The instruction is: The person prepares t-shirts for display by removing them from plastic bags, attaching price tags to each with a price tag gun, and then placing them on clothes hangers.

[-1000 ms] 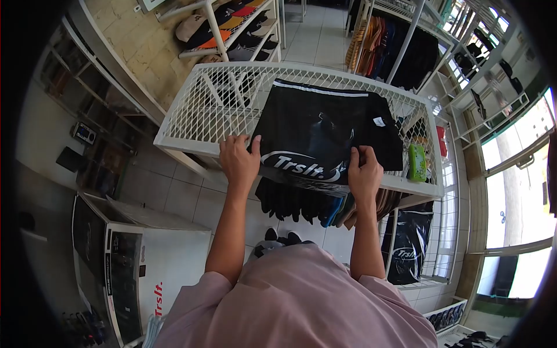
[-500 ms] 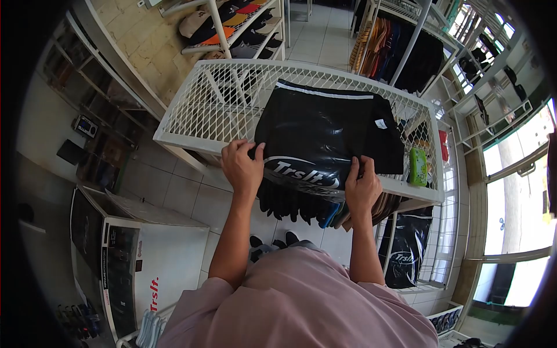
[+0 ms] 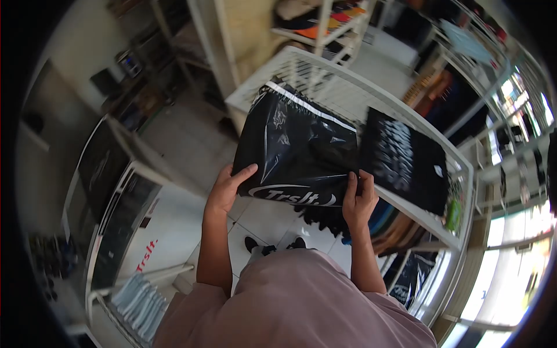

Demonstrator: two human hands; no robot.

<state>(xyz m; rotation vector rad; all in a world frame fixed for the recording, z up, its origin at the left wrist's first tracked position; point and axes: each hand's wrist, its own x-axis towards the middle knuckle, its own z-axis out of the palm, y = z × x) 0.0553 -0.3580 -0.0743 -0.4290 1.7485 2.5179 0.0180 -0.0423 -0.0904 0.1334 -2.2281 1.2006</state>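
A black plastic bag (image 3: pixel 301 142) with a white "Trslt." logo is stretched between my two hands, its white-striped edge turned away from me. My left hand (image 3: pixel 229 185) pinches the near left side, thumb on top. On the near right side, my right hand (image 3: pixel 360 197) grips the bag between thumb and fingers. Just right of the bag, a folded black shirt (image 3: pixel 403 159) with a blurred pale print lies on the white mesh table (image 3: pixel 307 61). The bag covers part of the table's front edge.
A green packet (image 3: pixel 454 214) sits at the table's right end. Dark garments (image 3: pixel 319 217) hang beneath. To the left stands a white cabinet (image 3: pixel 165 223) with red lettering, with pale hangers (image 3: pixel 136 304) near it. A shelf of caps (image 3: pixel 325 26) is behind the table.
The bag has shifted left off the shirt, which now shows beside it on the table. Both hands keep hold of the bag. My view has turned left.
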